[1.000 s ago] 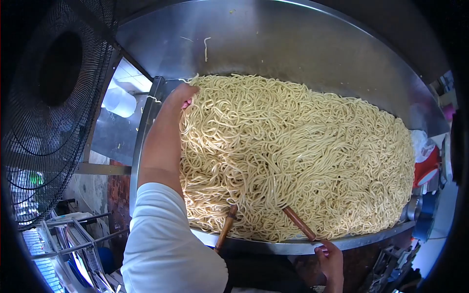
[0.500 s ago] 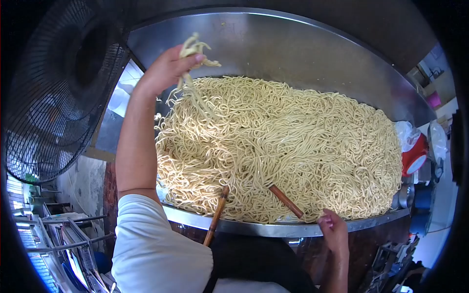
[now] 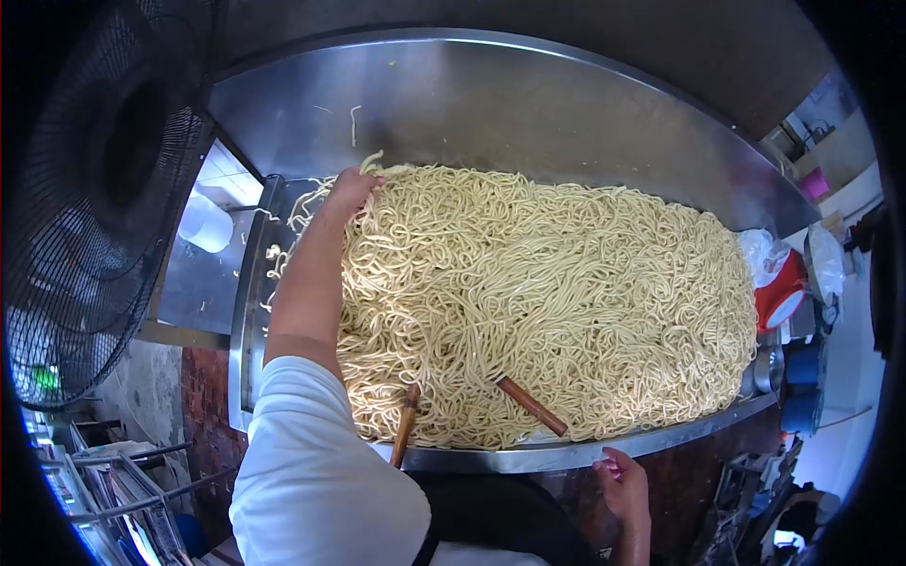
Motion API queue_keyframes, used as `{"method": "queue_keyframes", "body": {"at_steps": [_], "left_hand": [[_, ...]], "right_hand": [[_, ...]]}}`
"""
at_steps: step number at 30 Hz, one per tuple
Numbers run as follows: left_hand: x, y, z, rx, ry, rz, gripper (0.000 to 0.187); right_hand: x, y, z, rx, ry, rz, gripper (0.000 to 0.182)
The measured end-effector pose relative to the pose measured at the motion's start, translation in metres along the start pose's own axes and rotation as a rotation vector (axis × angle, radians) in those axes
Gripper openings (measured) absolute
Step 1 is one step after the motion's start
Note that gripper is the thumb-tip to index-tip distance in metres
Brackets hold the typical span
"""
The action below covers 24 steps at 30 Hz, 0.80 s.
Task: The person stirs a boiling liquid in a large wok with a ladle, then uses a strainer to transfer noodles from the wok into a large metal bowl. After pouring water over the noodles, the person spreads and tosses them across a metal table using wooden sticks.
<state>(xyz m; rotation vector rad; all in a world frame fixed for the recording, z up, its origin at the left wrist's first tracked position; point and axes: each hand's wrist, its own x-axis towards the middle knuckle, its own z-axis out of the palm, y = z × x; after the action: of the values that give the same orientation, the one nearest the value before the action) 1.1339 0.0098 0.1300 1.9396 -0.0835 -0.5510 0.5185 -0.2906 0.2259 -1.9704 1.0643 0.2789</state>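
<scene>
Noodles: we see a broad heap of pale yellow noodles (image 3: 566, 302) spread over nearly the whole steel tabletop (image 3: 491, 104), with a few loose strands lying beside the heap at its far left corner.
Left hand: our left hand (image 3: 351, 189) reaches along the left edge of the heap to its far corner; the fingers are curled into the strands there, and we judge them closed on a small bunch of noodles, though the tips are buried.
Right hand: our right hand (image 3: 618, 481) sits below the near rim of the tabletop, fingers bent together, touching neither noodles nor sticks; it holds nothing that we can make out.
Wooden sticks: two wooden sticks (image 3: 530, 406) lie with their far ends pushed into the near side of the heap and their near ends at the rim, apart from both hands.
Surroundings: a large black fan (image 3: 104, 189) stands at the left; a red container (image 3: 781, 288) sits at the right end of the tabletop.
Step in hand: we judge this to be gathering and loosening noodles at the far left corner.
Next move: we judge it calls for a light lift, so that strands separate without sliding off the left edge.
</scene>
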Motion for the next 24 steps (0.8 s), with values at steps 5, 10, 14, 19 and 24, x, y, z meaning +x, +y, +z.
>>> {"method": "queue_keyframes", "body": {"at_steps": [5,10,14,19,24], "left_hand": [[0.043,-0.023,0.004,0.478,0.249,0.036,0.035],[0.04,-0.004,0.005,0.748,0.129,0.007,0.038],[0.028,0.006,0.014,0.785,0.171,0.048,0.038],[0.028,0.01,0.006,0.653,0.162,0.054,0.035],[-0.003,0.043,-0.017,0.295,0.294,0.308,0.029]], "right_hand": [[-0.005,0.007,-0.002,-0.039,0.031,0.05,0.041],[-0.006,0.004,-0.002,-0.035,0.073,0.074,0.04],[0.0,-0.003,0.0,-0.056,0.036,0.061,0.041],[0.011,-0.002,-0.001,-0.075,0.005,0.055,0.043],[0.015,-0.002,-0.003,-0.057,0.042,0.029,0.043]]}}
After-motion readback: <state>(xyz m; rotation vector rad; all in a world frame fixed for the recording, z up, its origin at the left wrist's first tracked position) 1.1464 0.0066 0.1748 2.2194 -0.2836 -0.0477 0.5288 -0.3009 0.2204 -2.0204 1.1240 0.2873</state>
